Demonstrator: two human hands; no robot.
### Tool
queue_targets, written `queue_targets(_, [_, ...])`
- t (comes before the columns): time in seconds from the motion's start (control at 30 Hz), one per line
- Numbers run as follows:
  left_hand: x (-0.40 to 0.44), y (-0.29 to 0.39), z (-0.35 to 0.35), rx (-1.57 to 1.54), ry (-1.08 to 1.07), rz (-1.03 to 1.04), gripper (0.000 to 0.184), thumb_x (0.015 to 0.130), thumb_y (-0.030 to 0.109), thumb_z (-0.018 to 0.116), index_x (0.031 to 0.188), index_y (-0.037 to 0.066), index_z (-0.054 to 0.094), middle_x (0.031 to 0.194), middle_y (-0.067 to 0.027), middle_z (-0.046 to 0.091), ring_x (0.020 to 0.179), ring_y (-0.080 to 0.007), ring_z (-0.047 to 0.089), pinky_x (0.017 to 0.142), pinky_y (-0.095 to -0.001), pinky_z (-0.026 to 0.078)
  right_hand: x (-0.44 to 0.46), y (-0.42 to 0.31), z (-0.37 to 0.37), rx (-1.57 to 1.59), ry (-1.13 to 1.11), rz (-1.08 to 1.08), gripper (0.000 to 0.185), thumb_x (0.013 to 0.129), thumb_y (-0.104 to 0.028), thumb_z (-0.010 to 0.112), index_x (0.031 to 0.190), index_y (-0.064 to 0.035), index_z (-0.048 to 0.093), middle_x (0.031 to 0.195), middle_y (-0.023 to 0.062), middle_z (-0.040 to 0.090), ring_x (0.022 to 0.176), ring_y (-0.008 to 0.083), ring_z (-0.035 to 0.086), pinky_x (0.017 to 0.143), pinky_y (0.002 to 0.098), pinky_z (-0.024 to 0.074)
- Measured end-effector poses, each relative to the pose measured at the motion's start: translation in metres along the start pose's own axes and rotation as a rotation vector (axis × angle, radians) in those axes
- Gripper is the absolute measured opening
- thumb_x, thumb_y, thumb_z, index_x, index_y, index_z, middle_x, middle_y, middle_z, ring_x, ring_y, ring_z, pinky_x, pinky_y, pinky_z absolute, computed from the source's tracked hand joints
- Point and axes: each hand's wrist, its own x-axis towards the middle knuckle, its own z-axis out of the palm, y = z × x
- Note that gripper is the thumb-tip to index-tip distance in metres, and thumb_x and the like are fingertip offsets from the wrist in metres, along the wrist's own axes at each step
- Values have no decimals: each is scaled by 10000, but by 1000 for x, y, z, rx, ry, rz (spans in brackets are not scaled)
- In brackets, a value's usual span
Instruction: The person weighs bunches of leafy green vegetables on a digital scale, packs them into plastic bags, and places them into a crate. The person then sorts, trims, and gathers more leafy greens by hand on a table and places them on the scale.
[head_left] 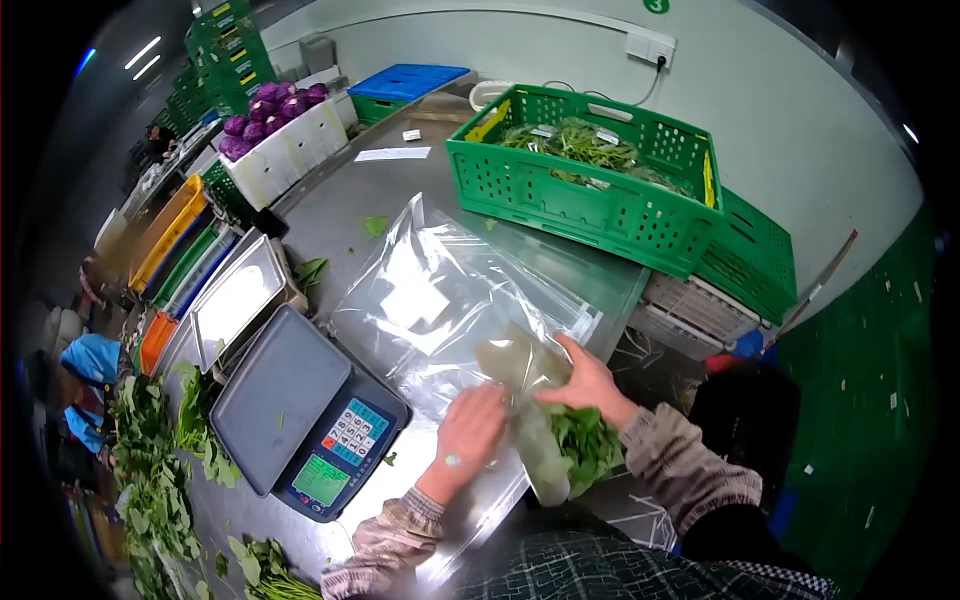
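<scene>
At the table's front edge, a clear plastic bag [540, 450] holds leafy greens [585, 446] and hangs tilted toward my body. My right hand [592, 385] grips the bag from the right, thumb and fingers apart around it. On the other side, my left hand [470, 432] has its fingers curled together against the bag's edge; the fingertips are partly hidden. The upper part of the bag is blurred. Just beyond both hands, a stack of flat clear plastic bags [450, 290] lies on the metal table [330, 235].
A digital scale [300, 400] stands left of my hands. Loose greens [150, 470] lie at the far left. A green crate [580, 215] of bagged greens sits at the back, and a white box [290, 150] holds purple cabbages [265, 115]. Another person [90, 375] is at the left.
</scene>
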Motion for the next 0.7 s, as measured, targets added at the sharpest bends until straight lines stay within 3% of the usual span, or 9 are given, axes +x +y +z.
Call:
queue_targets(0.13, [-55, 22, 30, -35, 164, -578, 591, 707, 119, 684, 1241, -5, 463, 1384, -270, 385, 1255, -456, 393, 1015, -567, 300, -40, -7, 19, 120, 213, -192, 863, 554, -319, 875, 1284, -61, 493, 1102, 153, 537, 993, 293, 578, 896, 366, 458])
queue_targets(0.17, [-60, 18, 60, 119, 435, -661, 480, 775, 139, 639, 1198, -34, 492, 1296, -269, 482, 1173, -415, 483, 979, -489, 364, -38, -7, 27, 121, 204, -131, 844, 572, -313, 872, 1278, -43, 495, 1134, 147, 537, 1009, 274, 572, 902, 355, 454])
queue_targets(0.27, [-70, -5, 68, -415, 400, -1411, 362, 858, 187, 577, 1120, -60, 540, 1053, -240, 627, 966, -345, 605, 856, -391, 456, -25, 8, 62, 399, 84, 57, 806, 667, -297, 835, 1308, 4, 450, 1237, 149, 508, 1093, 241, 529, 943, 335, 427])
queue_targets(0.3, [-74, -14, 58, -560, 236, -1433, 304, 908, 216, 531, 1056, -45, 581, 793, -192, 661, 750, -297, 638, 718, -339, 494, -21, 12, 70, 532, 30, 117, 796, 706, -292, 817, 1326, 18, 426, 1273, 154, 494, 1127, 235, 511, 960, 330, 415])
queue_targets(0.4, [-80, 1, 44, -491, 372, -1417, 275, 921, 232, 519, 1033, -7, 598, 716, -155, 649, 696, -265, 643, 666, -344, 499, -24, 22, 88, 795, 7, 147, 832, 785, -360, 749, 1392, 24, 328, 1377, 226, 409, 1244, 284, 450, 1021, 344, 359])
queue_targets(0.43, [-75, 12, 28, -443, 353, -1404, 218, 914, 191, 542, 1043, 22, 590, 727, -141, 646, 704, -234, 647, 664, -339, 501, -35, 8, 80, 754, -95, 122, 796, 891, -380, 625, 1453, 3, 210, 1425, 234, 355, 1310, 285, 382, 1056, 333, 315])
queue_targets(0.53, [-98, 27, 8, -460, 332, -1168, 192, 890, 111, 576, 1060, 23, 576, 773, -124, 654, 711, -210, 651, 660, -330, 507, -57, 19, 85, 658, -244, 103, 740, 946, -393, 528, 1467, -14, 164, 1435, 211, 352, 1322, 256, 364, 1065, 310, 297])
queue_targets(0.57, [-101, 38, -5, -480, 355, -1072, 243, 842, 21, 600, 1082, 29, 564, 838, -136, 660, 717, -234, 656, 646, -337, 516, -62, 29, 90, 528, -179, -59, 709, 972, -384, 456, 1481, -49, 94, 1321, 258, 478, 1221, 325, 498, 1004, 331, 378])
queue_targets(0.7, [-147, 59, -22, -203, 78, -676, 208, 816, -4, 604, 1022, 11, 579, 869, -153, 645, 727, -260, 651, 629, -339, 519, -103, -5, 53, 205, -378, 68, 732, 951, -345, 464, 1485, -89, 33, 1064, 322, 589, 923, 465, 606, 825, 450, 488])
